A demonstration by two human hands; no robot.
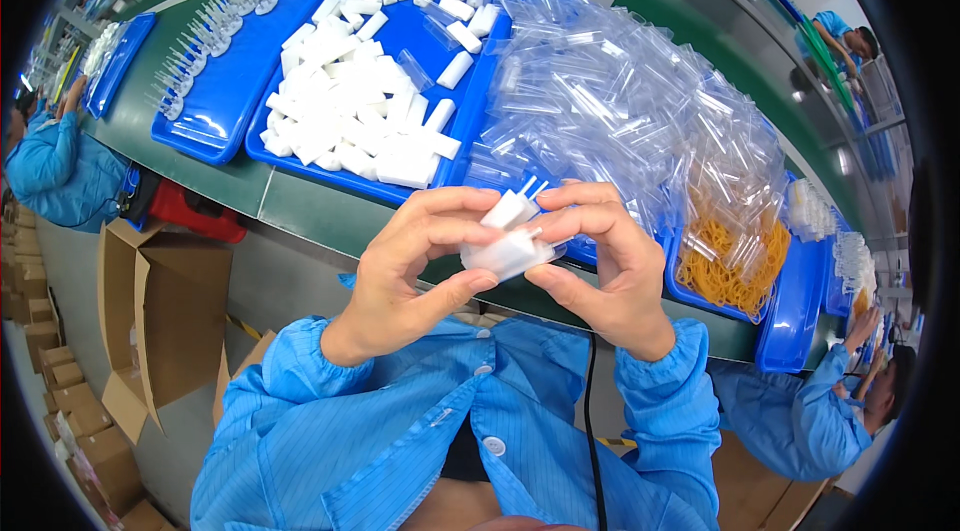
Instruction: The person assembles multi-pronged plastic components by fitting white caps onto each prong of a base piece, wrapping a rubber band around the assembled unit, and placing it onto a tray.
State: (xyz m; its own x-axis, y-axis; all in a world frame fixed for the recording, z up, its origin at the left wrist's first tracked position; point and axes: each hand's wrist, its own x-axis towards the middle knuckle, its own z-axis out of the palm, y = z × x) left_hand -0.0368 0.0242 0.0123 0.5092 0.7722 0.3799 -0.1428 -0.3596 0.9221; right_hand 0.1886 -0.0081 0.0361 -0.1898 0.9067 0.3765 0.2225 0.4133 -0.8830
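Observation:
Between my two hands is a small white plastic block (510,211) with thin pale prongs sticking up beside it. Below it sits a translucent, milky plastic piece (508,253), partly covered by my fingers; I cannot make out how the two join. My left hand (410,253) pinches them from the left with thumb and fingertips. On the opposite side my right hand (608,259) closes its thumb and fingers on the same pieces. Both hands are held up in front of the bench edge, just short of the trays.
A blue tray (262,153) of white blocks (345,96) lies ahead, left of a heap of clear plastic sleeves (600,81). Orange rubber bands (735,266) fill the right end. Pronged clear parts (205,41) stand far left. Cardboard boxes (170,311) are on the floor; co-workers sit both sides.

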